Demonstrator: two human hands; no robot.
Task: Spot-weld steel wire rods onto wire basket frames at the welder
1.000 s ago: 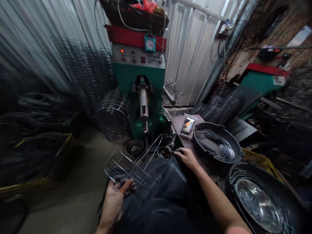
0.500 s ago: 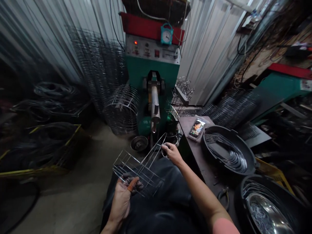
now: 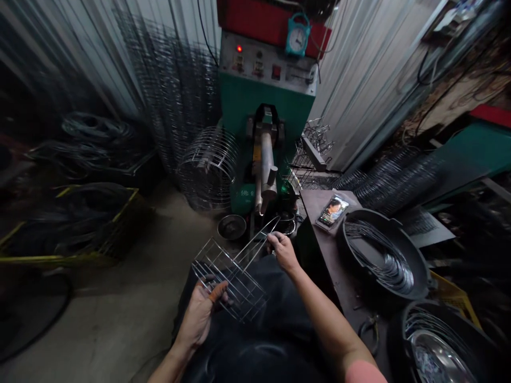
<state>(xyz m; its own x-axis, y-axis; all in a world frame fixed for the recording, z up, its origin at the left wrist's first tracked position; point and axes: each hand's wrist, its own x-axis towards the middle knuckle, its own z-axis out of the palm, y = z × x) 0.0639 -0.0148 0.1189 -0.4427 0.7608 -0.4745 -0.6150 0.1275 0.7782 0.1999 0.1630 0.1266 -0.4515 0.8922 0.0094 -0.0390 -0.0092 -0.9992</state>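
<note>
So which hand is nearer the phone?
The right. The right hand is a short way from the phone, toward the viewer and to its left; the left hand, holding a wire rack, is farther off.

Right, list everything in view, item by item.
machine: one, green and red, straight ahead
clock: one, teal, on the machine
phone: one, black, on the bench
tubs: two, black, right, holding wire rings
wire cage: one, silver, on the floor left of the machine
bowl: one, grey, on the floor by the machine
crate: one, yellow, far left, holding dark wire coils
pliers: one, dark, on the bench
wire frame: one, silver, between the hands
left hand: one, holding the wire frame
right hand: one, beside the frame's long wires
</note>
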